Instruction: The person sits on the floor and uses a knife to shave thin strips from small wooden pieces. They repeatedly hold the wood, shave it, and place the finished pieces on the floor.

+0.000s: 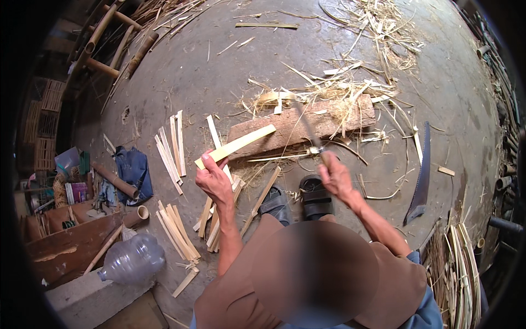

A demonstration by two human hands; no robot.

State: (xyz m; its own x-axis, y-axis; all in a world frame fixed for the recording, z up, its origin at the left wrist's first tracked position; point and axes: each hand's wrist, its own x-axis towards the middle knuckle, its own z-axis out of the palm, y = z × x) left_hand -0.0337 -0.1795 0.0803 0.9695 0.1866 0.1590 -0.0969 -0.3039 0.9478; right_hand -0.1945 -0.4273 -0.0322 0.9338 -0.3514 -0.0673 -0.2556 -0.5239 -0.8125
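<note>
No lettering, label, number or sign can be read on anything in view.

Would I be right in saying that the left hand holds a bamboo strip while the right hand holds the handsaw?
Not quite: the head view shows the right hand holding a knife; the handsaw lies on the floor. The left hand does hold a bamboo strip.

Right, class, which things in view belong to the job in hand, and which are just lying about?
Seemingly in the job: pale strip (left hand), knife (right hand), wooden block, similar strips nearby.
Probably just lying about: plastic bottle, blue cloth, saw (unheld).
</note>
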